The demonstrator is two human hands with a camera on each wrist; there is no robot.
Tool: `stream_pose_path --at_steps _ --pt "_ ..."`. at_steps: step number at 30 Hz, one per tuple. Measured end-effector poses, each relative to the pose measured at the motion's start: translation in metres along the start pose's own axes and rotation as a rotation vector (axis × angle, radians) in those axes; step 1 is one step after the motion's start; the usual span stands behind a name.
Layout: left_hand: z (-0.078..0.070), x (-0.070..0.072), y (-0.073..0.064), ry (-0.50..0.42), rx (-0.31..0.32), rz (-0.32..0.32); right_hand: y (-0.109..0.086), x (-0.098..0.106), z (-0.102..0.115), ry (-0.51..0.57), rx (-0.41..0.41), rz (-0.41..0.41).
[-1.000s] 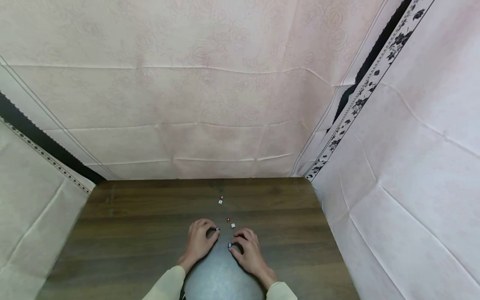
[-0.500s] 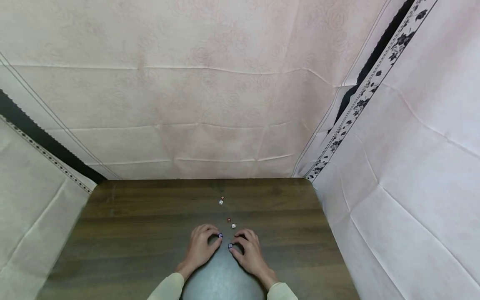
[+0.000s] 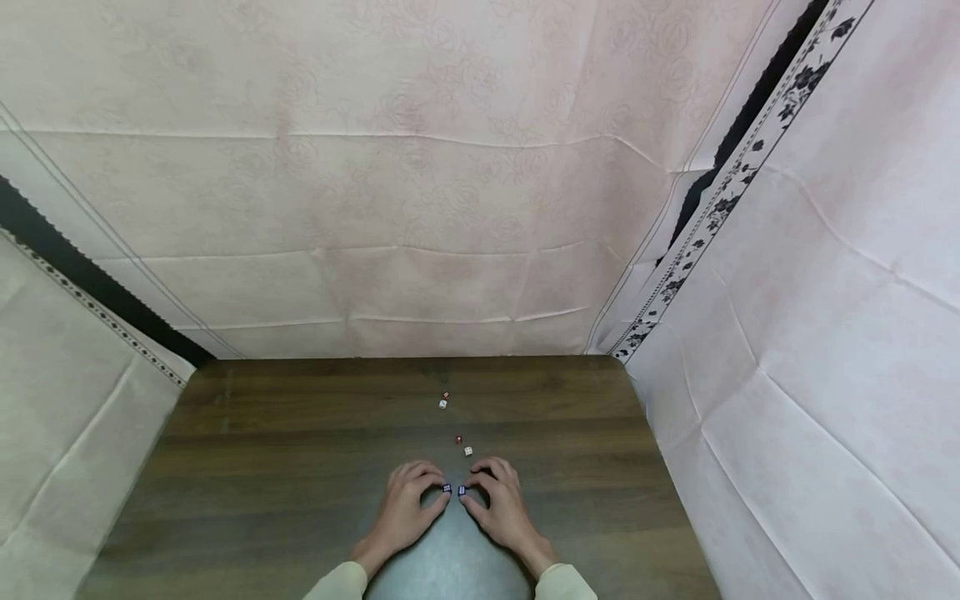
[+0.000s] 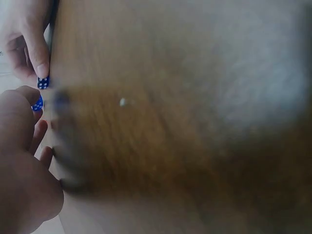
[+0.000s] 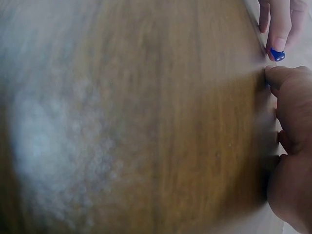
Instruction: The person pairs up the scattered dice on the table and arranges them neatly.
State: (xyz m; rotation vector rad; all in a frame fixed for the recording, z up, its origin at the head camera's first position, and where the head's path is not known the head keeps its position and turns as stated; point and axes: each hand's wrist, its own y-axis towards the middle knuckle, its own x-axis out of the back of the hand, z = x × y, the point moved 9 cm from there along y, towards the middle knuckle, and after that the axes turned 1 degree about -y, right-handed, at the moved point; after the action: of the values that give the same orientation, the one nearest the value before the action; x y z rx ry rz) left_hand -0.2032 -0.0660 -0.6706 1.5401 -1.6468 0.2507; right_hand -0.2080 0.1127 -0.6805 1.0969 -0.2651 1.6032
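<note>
My left hand (image 3: pixel 408 508) pinches a blue die (image 3: pixel 447 488) with white dots between thumb and index finger. Facing it, my right hand (image 3: pixel 501 508) pinches a second blue die (image 3: pixel 462 491) in the same manner. Only a narrow gap separates the two dice in the head view. From the left wrist, the left hand's blue die (image 4: pixel 37 103) shows beside the right hand's blue die (image 4: pixel 43 82). In the right wrist view the left hand's blue die (image 5: pixel 277 54) shows at its fingertips, while the right hand's own die is mostly hidden.
Just beyond the hands lie a white die (image 3: pixel 468 451) and a small red die (image 3: pixel 459 439). Farther back, another white die (image 3: pixel 443 404) sits against a small reddish die (image 3: pixel 446 395). The brown wooden table (image 3: pixel 285 417) is bordered by hanging pale cloths (image 3: pixel 450 208).
The left hand has come toward the person and to the right, bringing its blue die level with the other one. My right hand has stayed almost still, holding its die.
</note>
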Motion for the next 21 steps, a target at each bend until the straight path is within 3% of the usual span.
stream_pose_path --at_steps 7,21 --pt "-0.003 -0.006 -0.005 0.024 0.011 0.047 0.0 -0.002 -0.002 -0.006 -0.013 0.009" --pt "-0.007 -0.015 -0.005 0.055 0.002 0.005 -0.001 0.0 -0.001 -0.011 -0.013 0.009"
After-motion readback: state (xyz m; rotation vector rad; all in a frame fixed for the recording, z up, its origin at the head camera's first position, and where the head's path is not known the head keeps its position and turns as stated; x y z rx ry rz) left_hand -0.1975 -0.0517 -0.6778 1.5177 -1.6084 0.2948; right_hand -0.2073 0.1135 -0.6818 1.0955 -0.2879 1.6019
